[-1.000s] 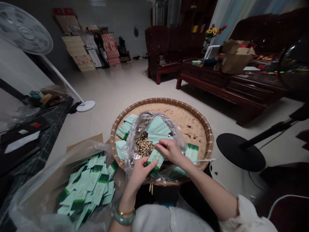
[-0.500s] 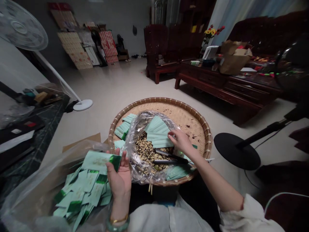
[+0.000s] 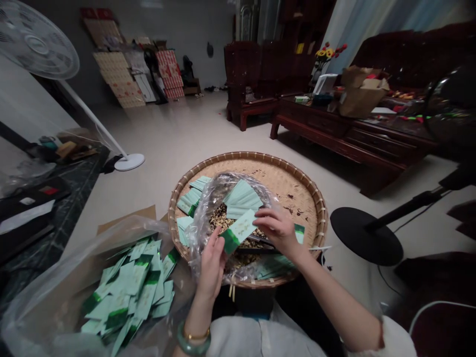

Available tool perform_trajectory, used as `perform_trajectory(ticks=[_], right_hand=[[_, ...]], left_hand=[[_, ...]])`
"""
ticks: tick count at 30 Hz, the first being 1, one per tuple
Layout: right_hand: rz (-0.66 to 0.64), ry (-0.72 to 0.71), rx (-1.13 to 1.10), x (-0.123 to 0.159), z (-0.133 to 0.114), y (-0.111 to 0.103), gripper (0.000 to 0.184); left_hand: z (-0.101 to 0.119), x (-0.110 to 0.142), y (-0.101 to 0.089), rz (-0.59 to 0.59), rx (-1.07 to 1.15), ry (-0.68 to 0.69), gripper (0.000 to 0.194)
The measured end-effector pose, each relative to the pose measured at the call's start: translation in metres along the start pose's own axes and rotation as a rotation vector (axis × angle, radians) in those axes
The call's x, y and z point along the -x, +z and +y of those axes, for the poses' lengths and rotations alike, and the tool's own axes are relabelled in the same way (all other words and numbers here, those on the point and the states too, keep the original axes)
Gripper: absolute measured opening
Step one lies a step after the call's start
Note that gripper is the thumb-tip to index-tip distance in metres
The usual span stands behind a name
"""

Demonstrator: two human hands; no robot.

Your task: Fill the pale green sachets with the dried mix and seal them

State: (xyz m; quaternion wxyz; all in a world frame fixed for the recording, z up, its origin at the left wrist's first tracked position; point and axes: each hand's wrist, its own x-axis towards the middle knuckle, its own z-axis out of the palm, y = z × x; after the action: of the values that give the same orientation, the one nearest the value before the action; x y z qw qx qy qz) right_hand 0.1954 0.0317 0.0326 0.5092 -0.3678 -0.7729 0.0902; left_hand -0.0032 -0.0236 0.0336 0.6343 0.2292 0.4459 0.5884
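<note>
A tiled floor spreads out ahead, and a round woven bamboo tray sits low in front of the person. On the left, a large clear plastic bag lies open around a heap of green-tipped paper packets. In the tray, a second clear plastic bag holds a coarse dried brown mix and a fanned stack of pale green packets. More loose packets lie on the tray beside that bag, and a single one lies to its right.

One pale green packet with a dark green end has moved from beside the left heap to above the tray's bag, where it now sits between both hands. The left hand stands upright, its fingers closed against the packet's lower edge. The right hand curves over from the other side, its fingers gripping the packet's far end.
</note>
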Motion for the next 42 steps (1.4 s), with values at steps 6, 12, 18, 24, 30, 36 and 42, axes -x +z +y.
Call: perform_trajectory(ticks=[6,12,18,24,30,36,42], right_hand=[[-0.017,0.325,-0.250,0.006,-0.018,0.012,0.026],[-0.089,0.373,-0.138,0.006,-0.029,0.021,0.036],[0.028,0.121,0.089,0.013,-0.032,0.030,0.038],[0.032,0.196,0.032,0.015,-0.031,0.031,0.031],[-0.015,0.489,-0.154,0.007,-0.026,0.026,0.014],[-0.105,0.391,-0.044,0.005,-0.021,0.015,0.016],[-0.162,0.266,-0.135,0.007,-0.036,0.010,0.010]], left_hand=[[-0.007,-0.004,0.002,0.066,-0.106,-0.003,0.054],[-0.018,-0.008,-0.005,0.133,-0.226,0.079,0.046],[-0.022,-0.009,-0.007,0.178,-0.224,0.071,0.051],[-0.021,-0.009,-0.007,0.179,-0.245,0.101,0.046],[-0.015,-0.006,-0.009,0.105,-0.426,0.168,0.029],[-0.013,-0.004,-0.009,0.057,-0.474,0.158,0.025],[-0.017,-0.004,-0.008,0.047,-0.324,0.070,0.040]])
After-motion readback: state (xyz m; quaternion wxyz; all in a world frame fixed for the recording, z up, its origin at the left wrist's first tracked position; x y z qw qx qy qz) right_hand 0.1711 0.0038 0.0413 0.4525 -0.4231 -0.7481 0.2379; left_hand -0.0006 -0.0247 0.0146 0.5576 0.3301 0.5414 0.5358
